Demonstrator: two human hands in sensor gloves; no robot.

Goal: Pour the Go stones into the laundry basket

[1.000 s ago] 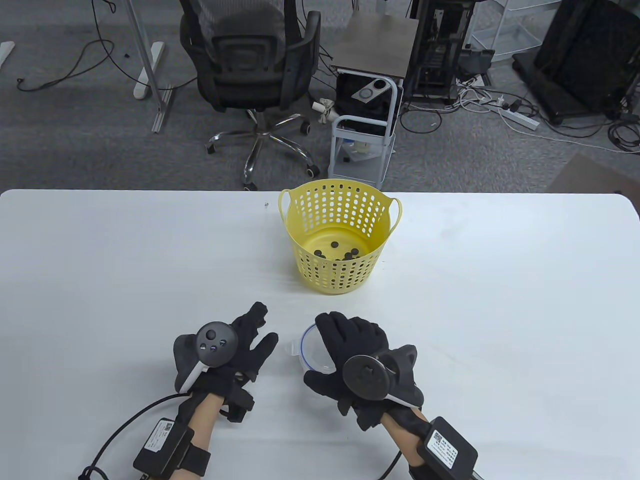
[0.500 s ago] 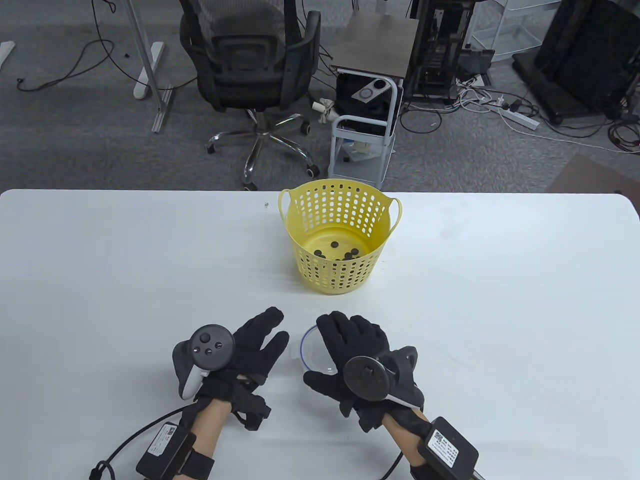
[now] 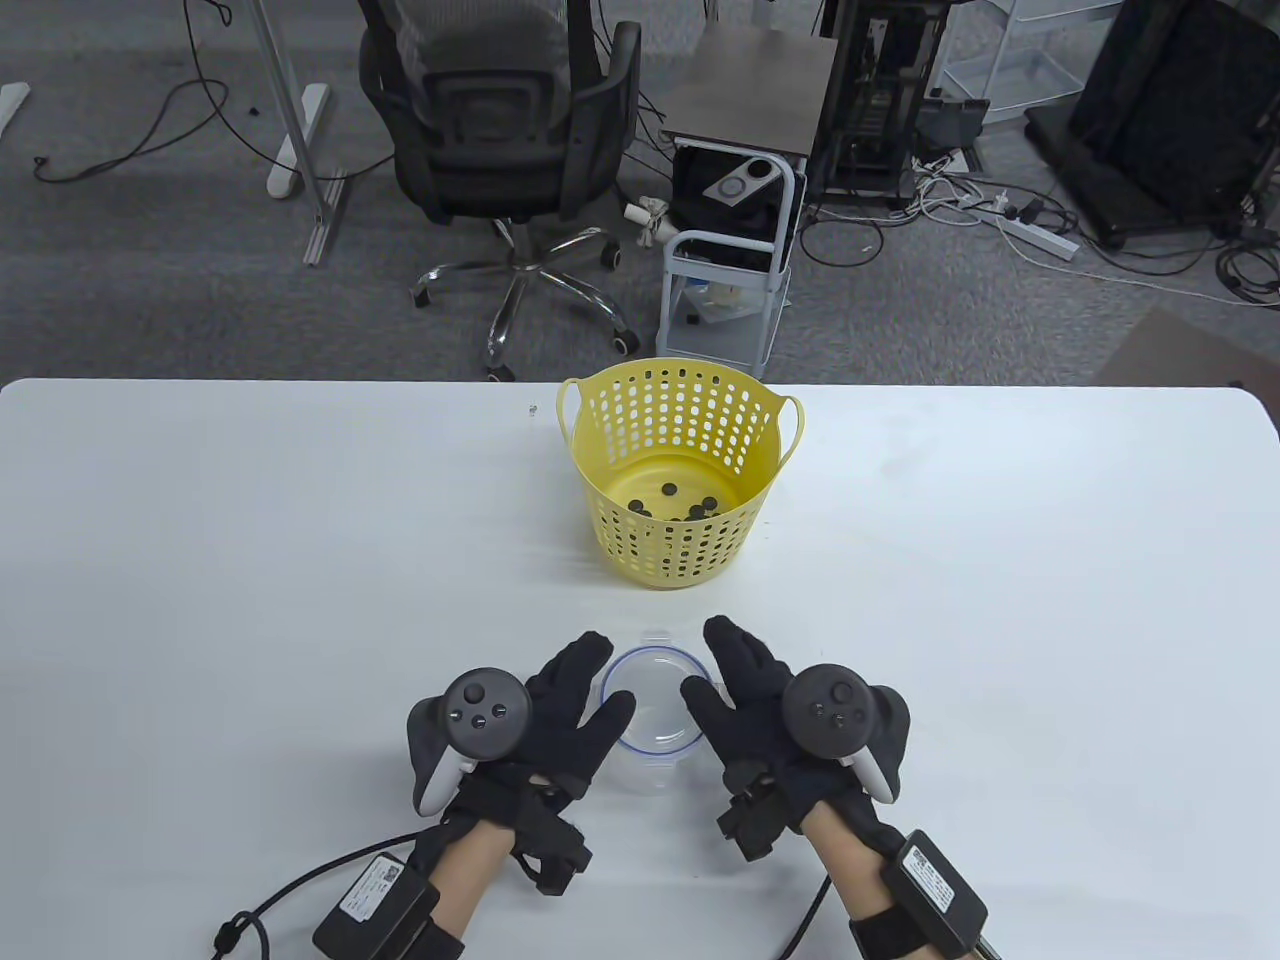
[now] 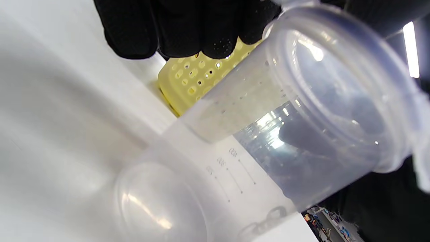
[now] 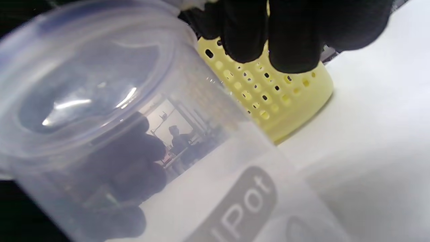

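Observation:
A yellow perforated laundry basket (image 3: 640, 545) stands upright at the middle of the white table, with several black Go stones (image 3: 680, 510) on its bottom. A clear plastic container (image 3: 650, 700) with a blue-ringed lid stands upright near the front edge and looks empty. My left hand (image 3: 585, 685) lies against its left side and my right hand (image 3: 725, 665) against its right side, fingers stretched forward. I cannot tell whether they press on it. The left wrist view shows the container (image 4: 268, 134) beside my fingers (image 4: 181, 27), the basket (image 4: 188, 84) behind. The right wrist view shows the container (image 5: 134, 134) and the basket (image 5: 275, 101).
The white table (image 3: 250, 550) stretches wide to both sides. A tiny object (image 3: 532, 409) lies near the far edge, left of the basket. An office chair (image 3: 500, 120) and a small cart (image 3: 730, 250) stand on the floor beyond the table.
My right hand came off the top of the lid and turned to the container's right side. My left hand moved right to the container's left side. The basket has not moved.

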